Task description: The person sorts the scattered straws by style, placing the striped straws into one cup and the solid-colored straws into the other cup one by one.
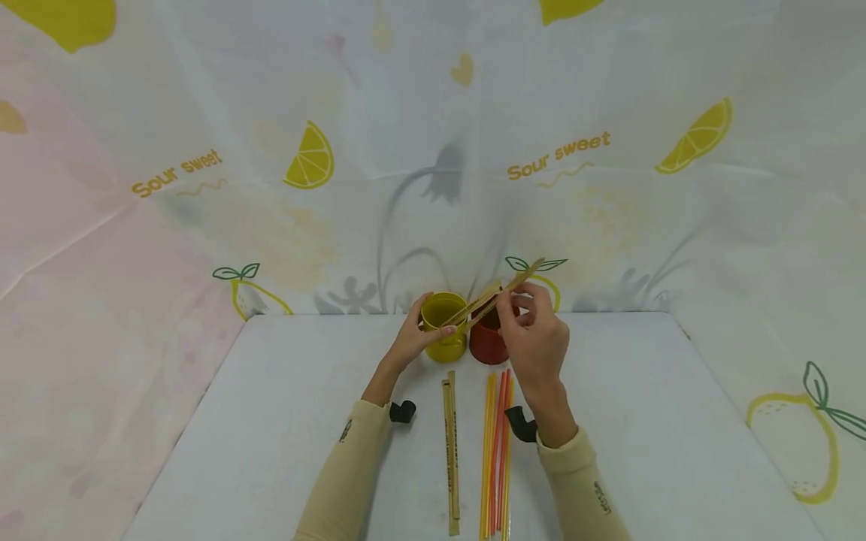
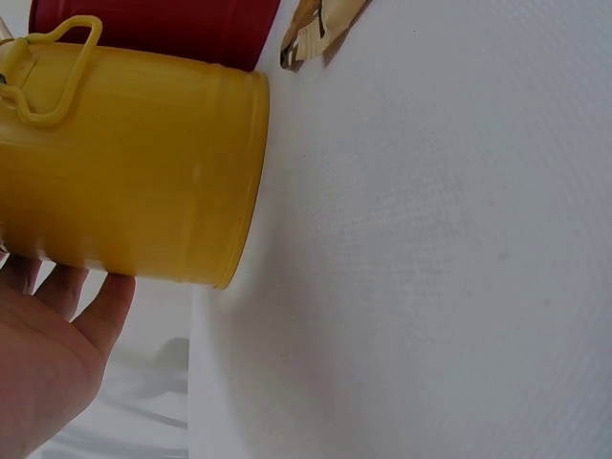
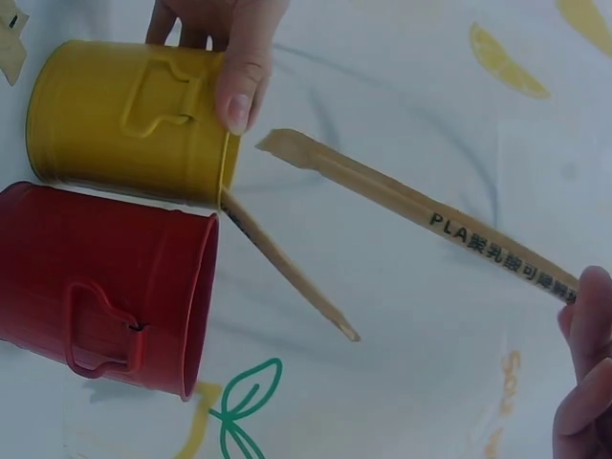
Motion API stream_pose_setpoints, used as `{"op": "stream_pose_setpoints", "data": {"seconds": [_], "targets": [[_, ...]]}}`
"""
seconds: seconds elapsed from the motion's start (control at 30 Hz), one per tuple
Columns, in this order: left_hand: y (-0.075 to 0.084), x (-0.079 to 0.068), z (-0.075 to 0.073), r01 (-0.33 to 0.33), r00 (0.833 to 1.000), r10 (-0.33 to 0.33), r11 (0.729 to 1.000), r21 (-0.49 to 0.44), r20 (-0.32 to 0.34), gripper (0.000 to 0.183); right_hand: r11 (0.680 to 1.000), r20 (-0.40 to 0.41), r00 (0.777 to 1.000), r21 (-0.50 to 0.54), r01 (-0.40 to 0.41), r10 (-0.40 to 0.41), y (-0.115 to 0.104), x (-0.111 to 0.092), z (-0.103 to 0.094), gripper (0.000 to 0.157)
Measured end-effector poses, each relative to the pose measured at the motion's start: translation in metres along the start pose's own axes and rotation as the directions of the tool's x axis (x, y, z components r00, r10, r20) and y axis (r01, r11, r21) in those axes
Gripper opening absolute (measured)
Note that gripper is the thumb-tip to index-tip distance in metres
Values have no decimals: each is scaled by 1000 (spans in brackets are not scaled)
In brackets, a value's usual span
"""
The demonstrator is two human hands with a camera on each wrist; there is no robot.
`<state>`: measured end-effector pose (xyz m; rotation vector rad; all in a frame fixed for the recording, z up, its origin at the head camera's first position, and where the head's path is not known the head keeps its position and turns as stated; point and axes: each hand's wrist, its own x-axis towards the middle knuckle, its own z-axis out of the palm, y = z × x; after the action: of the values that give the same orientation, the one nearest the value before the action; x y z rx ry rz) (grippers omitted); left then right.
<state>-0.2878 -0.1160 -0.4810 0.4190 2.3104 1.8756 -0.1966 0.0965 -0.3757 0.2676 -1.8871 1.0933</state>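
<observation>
My left hand (image 1: 409,340) holds the yellow metal bucket (image 1: 446,350) at its side, with the thumb over the rim in the right wrist view. One paper-wrapped straw (image 3: 287,268) leans out of that bucket's mouth. Between the fingertips of my right hand (image 1: 537,340) is a second paper-wrapped straw (image 3: 421,210), printed with dark lettering. Its lower end points toward the yellow bucket's opening, apart from the rim in the right wrist view. Beside the yellow bucket stands a red metal bucket (image 3: 115,277), partly behind my right hand in the head view.
On the white table (image 1: 257,451), paper-wrapped straws (image 1: 450,451) lie lengthwise in front of the buckets. Several yellow and red sticks (image 1: 497,458) lie to their right. A lemon-printed cloth (image 1: 379,225) hangs behind the table's back edge.
</observation>
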Motion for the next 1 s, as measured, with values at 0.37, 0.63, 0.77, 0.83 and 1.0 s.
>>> {"op": "stream_pose_setpoints", "data": {"seconds": [0.37, 0.63, 0.77, 0.83, 1.0], "targets": [[13, -7, 0, -2, 1000, 2, 1000, 9, 16, 94, 998, -53, 996, 6, 66, -65, 11, -9, 17, 20], [-16, 6, 3, -34, 998, 34, 999, -7, -54, 91, 995, -61, 993, -12, 101, -102, 20, -15, 26, 18], [-15, 5, 4, -29, 997, 27, 999, -18, -69, 93, 995, -47, 994, -41, 93, -95, 24, -19, 31, 17], [-15, 5, 5, -20, 997, 19, 1000, -17, -71, 94, 995, -36, 996, -49, 85, -87, 26, -22, 33, 17], [-15, 5, 4, -18, 997, 17, 1000, -14, -70, 93, 995, 4, 997, -64, 72, -72, 33, -27, 40, 16]]}}
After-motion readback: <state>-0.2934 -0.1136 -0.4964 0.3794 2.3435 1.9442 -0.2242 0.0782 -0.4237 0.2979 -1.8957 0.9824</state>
